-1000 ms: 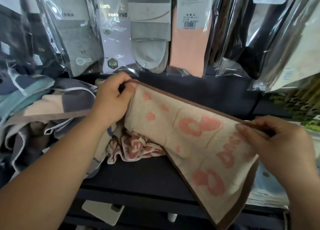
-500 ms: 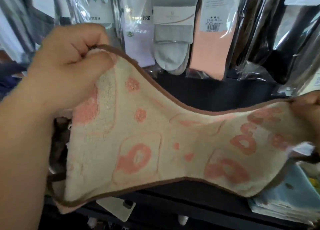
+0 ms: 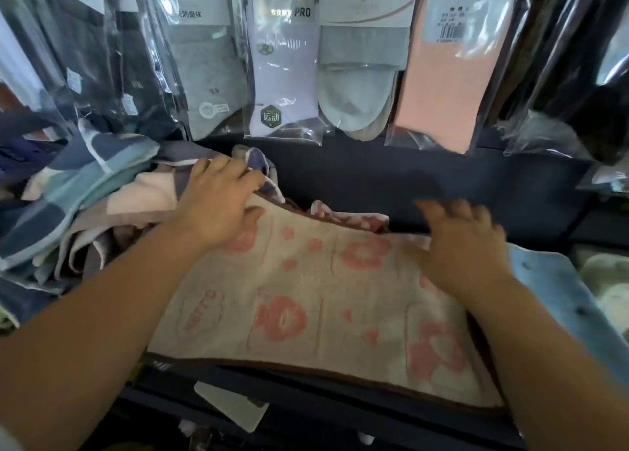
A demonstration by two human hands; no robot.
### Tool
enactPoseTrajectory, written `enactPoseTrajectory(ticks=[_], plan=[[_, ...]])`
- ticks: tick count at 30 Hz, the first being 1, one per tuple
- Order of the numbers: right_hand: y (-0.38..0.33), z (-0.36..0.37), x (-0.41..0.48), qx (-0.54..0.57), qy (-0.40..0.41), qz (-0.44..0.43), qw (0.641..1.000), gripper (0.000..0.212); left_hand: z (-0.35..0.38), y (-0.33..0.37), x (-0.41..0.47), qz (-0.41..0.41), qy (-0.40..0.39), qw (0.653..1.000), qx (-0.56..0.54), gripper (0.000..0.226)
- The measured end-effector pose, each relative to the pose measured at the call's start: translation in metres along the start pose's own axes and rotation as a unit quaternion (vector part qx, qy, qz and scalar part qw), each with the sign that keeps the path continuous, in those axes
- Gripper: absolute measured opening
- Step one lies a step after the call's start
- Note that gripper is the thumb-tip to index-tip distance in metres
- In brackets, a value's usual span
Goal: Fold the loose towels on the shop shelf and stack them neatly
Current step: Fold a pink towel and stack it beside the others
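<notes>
Cream towel (image 3: 306, 297) with pink flowers and brown border lies spread flat on dark shelf (image 3: 374, 185), near edge overhanging shelf front. Left hand (image 3: 218, 209) palm down on towel's far left corner, fingers straight, gripping nothing. Right hand (image 3: 466, 246) blurred, fingers spread flat on far right edge. Heap of loose towels (image 3: 85, 195) just left; light blue towel (image 3: 551, 287) right. Sock packs (image 3: 282, 59) hang above.

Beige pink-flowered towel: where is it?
Head view: the beige flowered towel lies on the dark shelf under left hand and right hand, right of blue towel pile.
</notes>
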State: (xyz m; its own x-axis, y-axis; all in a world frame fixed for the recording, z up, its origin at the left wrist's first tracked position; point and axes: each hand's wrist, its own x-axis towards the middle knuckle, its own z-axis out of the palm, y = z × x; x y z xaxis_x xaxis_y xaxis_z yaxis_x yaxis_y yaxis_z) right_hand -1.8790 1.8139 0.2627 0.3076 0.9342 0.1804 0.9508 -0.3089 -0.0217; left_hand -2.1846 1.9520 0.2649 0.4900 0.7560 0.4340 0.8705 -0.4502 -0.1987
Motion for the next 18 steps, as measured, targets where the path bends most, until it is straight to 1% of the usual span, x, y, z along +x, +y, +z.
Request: enactPoseTrajectory(ticks=[3, 4, 6, 7, 9, 11, 12, 13, 14, 16, 18], plan=[[-0.038, 0.021, -0.018, 0.048, -0.047, -0.118, 0.991, 0.072, 0.006, 0.005, -0.02, -0.041, 0.09, 0.994, -0.037, 0.05], [-0.047, 0.03, -0.022, 0.053, -0.07, -0.144, 0.986, 0.072, 0.007, 0.005, -0.031, -0.063, 0.128, 0.988, -0.054, 0.051], [-0.059, 0.046, -0.023, 0.054, -0.112, -0.166, 0.978, 0.074, 0.007, 0.004, -0.056, -0.11, 0.188, 0.973, -0.078, 0.051], [-0.062, 0.054, -0.021, 0.048, -0.125, -0.169, 0.977, 0.076, 0.007, 0.003, -0.07, -0.135, 0.201, 0.966, -0.09, 0.051], [-0.066, 0.069, -0.018, 0.032, -0.125, -0.17, 0.977, 0.081, 0.011, -0.003, -0.099, -0.194, 0.191, 0.952, -0.142, 0.051], [-0.069, 0.082, -0.016, 0.028, -0.118, -0.168, 0.978, 0.082, 0.014, -0.01, -0.122, -0.275, 0.136, 0.927, -0.217, 0.052], [-0.07, 0.086, -0.017, 0.025, -0.119, -0.167, 0.979, 0.082, 0.016, -0.013, -0.129, -0.319, 0.101, 0.908, -0.252, 0.053], [-0.07, 0.09, -0.017, 0.021, -0.119, -0.166, 0.979, 0.083, 0.018, -0.014, -0.135, -0.355, 0.07, 0.891, -0.276, 0.052], [-0.071, 0.093, -0.019, 0.016, -0.116, -0.166, 0.979, 0.085, 0.019, -0.014, -0.137, -0.373, 0.048, 0.881, -0.287, 0.048], [-0.072, 0.097, -0.021, 0.015, -0.104, -0.164, 0.981, 0.088, 0.017, -0.01, -0.139, -0.362, 0.036, 0.89, -0.275, 0.035], [-0.071, 0.098, -0.023, 0.023, -0.095, -0.162, 0.982, 0.09, 0.015, -0.008, -0.139, -0.332, 0.05, 0.903, -0.269, 0.025]])
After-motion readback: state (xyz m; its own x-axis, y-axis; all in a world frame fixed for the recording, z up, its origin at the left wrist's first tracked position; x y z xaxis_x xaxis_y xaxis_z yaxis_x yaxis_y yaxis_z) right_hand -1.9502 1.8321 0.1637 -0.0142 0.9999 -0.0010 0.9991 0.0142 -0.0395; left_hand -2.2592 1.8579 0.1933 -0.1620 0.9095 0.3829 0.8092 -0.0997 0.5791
